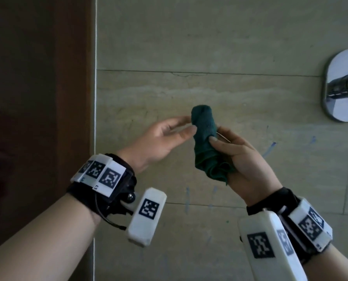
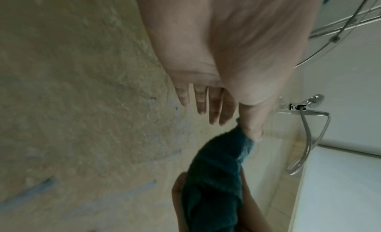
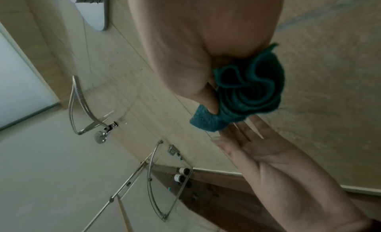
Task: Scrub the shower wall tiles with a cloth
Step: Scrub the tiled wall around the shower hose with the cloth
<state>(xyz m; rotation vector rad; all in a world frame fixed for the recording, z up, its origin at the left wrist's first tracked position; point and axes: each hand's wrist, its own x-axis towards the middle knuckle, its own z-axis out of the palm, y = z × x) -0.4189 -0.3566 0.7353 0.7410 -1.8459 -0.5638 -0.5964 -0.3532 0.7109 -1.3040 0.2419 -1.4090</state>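
A dark green cloth point(image 1: 206, 138), rolled into a bundle, is held upright in front of the beige tiled shower wall point(image 1: 209, 47). My right hand point(image 1: 238, 157) grips its lower half, thumb across the front; the same cloth point(image 3: 245, 95) bulges from under my palm in the right wrist view. My left hand point(image 1: 169, 134) is to the left with straight fingers, and its thumb and forefinger tips touch the cloth's point(image 2: 218, 173) upper end. Blue streaks point(image 1: 270, 149) mark the tiles to the right and below.
A chrome shower mixer plate point(image 1: 341, 86) is mounted at the right edge of the wall. A dark wooden panel point(image 1: 37, 98) borders the tiles on the left. A shower hose point(image 2: 309, 137) and wire corner shelf point(image 3: 164, 186) hang on the adjoining wall.
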